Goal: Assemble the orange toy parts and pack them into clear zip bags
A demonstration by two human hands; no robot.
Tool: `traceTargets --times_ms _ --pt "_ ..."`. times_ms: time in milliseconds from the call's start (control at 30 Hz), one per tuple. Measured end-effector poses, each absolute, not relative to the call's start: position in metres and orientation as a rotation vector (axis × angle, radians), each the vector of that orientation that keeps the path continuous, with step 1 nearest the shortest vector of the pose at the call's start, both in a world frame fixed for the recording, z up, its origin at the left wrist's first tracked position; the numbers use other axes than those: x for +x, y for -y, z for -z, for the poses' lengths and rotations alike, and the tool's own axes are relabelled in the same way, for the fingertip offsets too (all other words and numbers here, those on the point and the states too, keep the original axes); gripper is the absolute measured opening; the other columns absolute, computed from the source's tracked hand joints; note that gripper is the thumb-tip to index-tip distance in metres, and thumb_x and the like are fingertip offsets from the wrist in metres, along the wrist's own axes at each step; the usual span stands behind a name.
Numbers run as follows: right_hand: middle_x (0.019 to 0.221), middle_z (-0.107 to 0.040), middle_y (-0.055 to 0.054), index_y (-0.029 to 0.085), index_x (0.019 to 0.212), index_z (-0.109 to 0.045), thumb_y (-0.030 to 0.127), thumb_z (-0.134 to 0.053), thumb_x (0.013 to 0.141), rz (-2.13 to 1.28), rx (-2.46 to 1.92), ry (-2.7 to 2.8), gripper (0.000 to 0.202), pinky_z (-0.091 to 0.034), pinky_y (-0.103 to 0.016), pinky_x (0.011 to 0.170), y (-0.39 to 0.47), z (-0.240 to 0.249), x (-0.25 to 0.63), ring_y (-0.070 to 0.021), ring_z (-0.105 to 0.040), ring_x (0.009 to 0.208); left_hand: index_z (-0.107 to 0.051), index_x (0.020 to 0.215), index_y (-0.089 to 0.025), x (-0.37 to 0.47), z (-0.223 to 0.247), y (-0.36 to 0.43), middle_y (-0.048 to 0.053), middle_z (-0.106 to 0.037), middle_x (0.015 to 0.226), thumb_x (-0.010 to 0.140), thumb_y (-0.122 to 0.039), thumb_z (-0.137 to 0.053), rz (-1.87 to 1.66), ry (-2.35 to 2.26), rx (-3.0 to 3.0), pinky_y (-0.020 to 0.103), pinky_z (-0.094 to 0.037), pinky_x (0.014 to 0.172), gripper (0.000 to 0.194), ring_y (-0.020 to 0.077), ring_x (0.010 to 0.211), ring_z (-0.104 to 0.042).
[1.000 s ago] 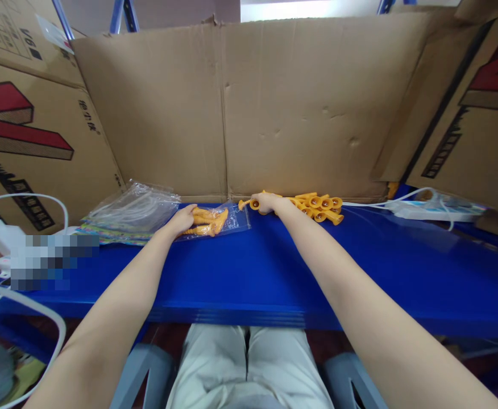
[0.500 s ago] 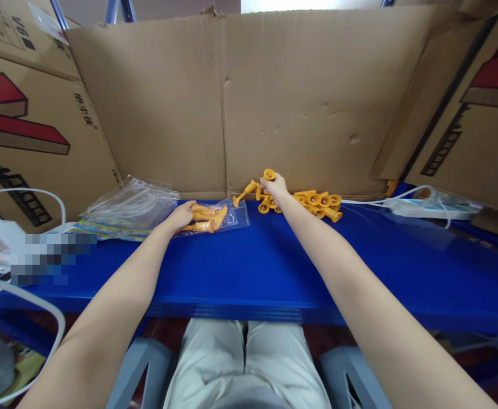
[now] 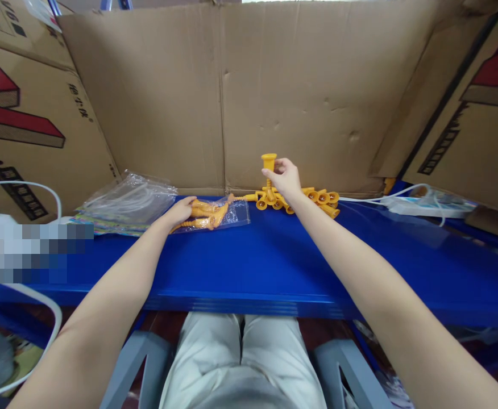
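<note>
Near the centre of the frame, we are holding up 1 yellow-orange, horn-shaped plastic piece point(image 3: 269, 161) in our right hand point(image 3: 286, 177), thumb and fingers closing around its upper part. It is standing nearly upright, flared end on top; its lower end is overlapping the heap of matching yellow-orange plastic horns point(image 3: 323, 197) in our view, and we cannot tell whether they are touching.

Left of centre, our left hand point(image 3: 179, 210) is resting at the left end of a clear, shiny plastic bag point(image 3: 241, 215) with several yellow-orange pieces point(image 3: 217, 217) showing inside. Its fingers are mostly hidden, so we cannot tell how far open they are or whether they are gripping. The bag is lying flat on the smooth blue counter point(image 3: 240, 261), just right of a flat stack of clear plastic bags point(image 3: 132, 196).

We are judging the step in hand as taking 1 piece from the heap. The next move seems to be calling for a steady right-hand grip, keeping the piece free of its neighbours, while the left is steadying the bag.
</note>
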State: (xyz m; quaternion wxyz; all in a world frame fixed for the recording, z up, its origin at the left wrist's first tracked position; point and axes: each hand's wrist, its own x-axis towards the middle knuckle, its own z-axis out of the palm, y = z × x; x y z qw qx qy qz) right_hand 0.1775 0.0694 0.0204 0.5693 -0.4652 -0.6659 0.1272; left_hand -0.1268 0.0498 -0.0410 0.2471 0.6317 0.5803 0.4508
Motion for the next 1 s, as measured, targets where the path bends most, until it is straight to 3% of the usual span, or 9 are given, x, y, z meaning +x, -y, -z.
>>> traceTargets --times_ms 133,267,367,500,667,833,1000 --pt "0.089 -0.071 -0.005 0.019 0.099 -0.071 0.03 -0.076 0.066 -0.312 -1.259 2.058 0.036 -0.051 -0.032 0.077 -0.051 -0.012 0.179 -0.0198 -0.065 0.082 -0.06 0.117 -0.015 -0.121 0.039 -0.043 0.009 -0.069 0.113 0.071 -0.015 -0.05 -1.189 -1.507 1.69 0.038 -0.044 0.1 0.047 0.0258 0.113 -0.06" --pt "0.078 -0.072 0.001 0.027 0.086 -0.077 0.025 -0.082 0.057 -0.318 -1.34 2.397 0.03 -0.049 -0.029 0.075 -0.041 -0.006 0.173 -0.0201 -0.066 0.075 -0.059 0.12 -0.015 -0.121 0.038 -0.049 0.01 -0.063 0.125 0.07 -0.012 -0.049 -1.198 -1.55 1.699 0.038 -0.039 0.105 0.052 0.0249 0.121 -0.055" --pt "0.083 -0.073 0.002 0.029 0.088 -0.078 0.021 -0.079 0.061 -0.395 -1.257 2.484 0.029 -0.048 -0.03 0.08 -0.034 -0.003 0.164 -0.0214 -0.067 0.081 -0.059 0.12 -0.012 -0.122 0.039 -0.056 0.014 -0.057 0.132 0.069 -0.011 -0.05 -1.182 -1.562 1.696 0.036 -0.037 0.107 0.052 0.025 0.123 -0.052" --pt "0.088 -0.074 0.003 0.031 0.101 -0.075 0.012 -0.071 0.067 -0.387 -1.214 2.547 0.039 -0.048 -0.032 0.083 -0.031 -0.002 0.155 -0.021 -0.067 0.084 -0.061 0.115 -0.014 -0.121 0.04 -0.059 0.013 -0.06 0.129 0.072 -0.016 -0.055 -1.178 -1.539 1.675 0.039 -0.039 0.105 0.043 0.0266 0.123 -0.053" --pt "0.097 -0.073 0.0 0.026 0.113 -0.071 0.009 -0.068 0.07 -0.498 -1.101 2.486 0.046 -0.051 -0.028 0.08 -0.03 -0.001 0.154 -0.0185 -0.065 0.084 -0.062 0.113 -0.015 -0.12 0.04 -0.057 0.013 -0.062 0.126 0.073 -0.021 -0.059 -1.176 -1.499 1.66 0.042 -0.041 0.104 0.04 0.0283 0.12 -0.055" --pt "0.097 -0.072 -0.003 0.022 0.117 -0.068 0.009 -0.065 0.076 -0.753 -1.057 2.367 0.043 -0.053 -0.026 0.078 -0.027 -0.002 0.158 -0.0144 -0.065 0.08 -0.063 0.113 -0.013 -0.119 0.037 -0.055 0.013 -0.058 0.132 0.072 -0.014 -0.055 -1.151 -1.529 1.658 0.037 -0.038 0.106 0.041 0.0257 0.124 -0.052" --pt "0.09 -0.072 -0.005 0.016 0.111 -0.071 0.012 -0.069 0.074 -0.792 -1.032 2.306 0.037 -0.053 -0.024 0.068 -0.03 0.004 0.152 -0.0124 -0.064 0.069 -0.063 0.112 -0.014 -0.115 0.033 -0.049 0.012 -0.059 0.131 0.071 -0.013 -0.057 -1.163 -1.498 1.596 0.035 -0.039 0.105 0.042 0.0242 0.123 -0.053"
